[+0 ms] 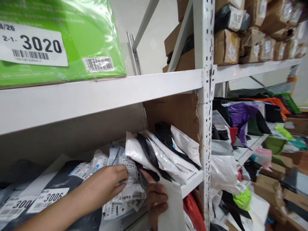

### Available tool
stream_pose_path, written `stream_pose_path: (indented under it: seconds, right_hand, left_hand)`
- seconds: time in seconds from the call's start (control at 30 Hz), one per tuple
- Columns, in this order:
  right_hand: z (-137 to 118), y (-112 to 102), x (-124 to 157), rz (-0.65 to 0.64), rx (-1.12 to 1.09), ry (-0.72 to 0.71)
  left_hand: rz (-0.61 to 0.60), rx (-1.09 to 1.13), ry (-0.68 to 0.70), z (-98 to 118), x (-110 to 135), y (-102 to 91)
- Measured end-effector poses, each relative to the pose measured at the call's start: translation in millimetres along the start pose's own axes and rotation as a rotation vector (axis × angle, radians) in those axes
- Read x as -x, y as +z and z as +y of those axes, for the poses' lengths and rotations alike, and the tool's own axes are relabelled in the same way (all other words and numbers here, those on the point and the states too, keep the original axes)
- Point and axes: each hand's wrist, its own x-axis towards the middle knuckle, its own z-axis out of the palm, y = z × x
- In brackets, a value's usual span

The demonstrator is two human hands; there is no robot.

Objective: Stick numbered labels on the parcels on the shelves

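My left hand (106, 186) reaches in from the lower left, fingers curled onto a clear plastic parcel with printed labels (130, 192) on the lower shelf. My right hand (156, 199) comes up from below, gripping the edge of a white flat mailer (172, 208), its index finger pointing into the row of parcels. Just behind stand white and black poly mailers (166, 154), leaning left. A dark parcel labelled 3006 (62, 189) lies under my left forearm.
A green box labelled 3020 (55, 41) sits on the white metal shelf (120, 93) above. A perforated steel upright (204, 96) divides the bays. Cardboard boxes (226, 46) fill the upper right shelf. Coloured bags and cartons (264, 154) are piled at right.
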Motion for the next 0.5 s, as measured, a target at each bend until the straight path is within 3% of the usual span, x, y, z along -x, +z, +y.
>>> stream_pose_path:
  seconds: [0.1, 0.17, 0.33, 0.5]
  right_hand:
    - [17.6, 4.0, -2.0, 0.089, 0.091, -0.210]
    - [29.6, 3.1, -2.9, 0.153, 0.216, -0.303]
    - [42.9, -4.9, -3.3, 0.326, 0.539, -0.541]
    - [42.8, -3.5, 0.2, 0.366, 0.601, -0.606]
  left_hand:
    - [0.068, -0.120, -0.184, 2.9, -12.9, -4.7]
    - [0.049, -0.229, -0.242, 4.5, -23.8, -6.9]
    - [0.073, -0.219, -0.226, 3.7, -48.6, -4.0]
    - [0.110, -0.172, -0.183, 1.4, -56.8, -3.1]
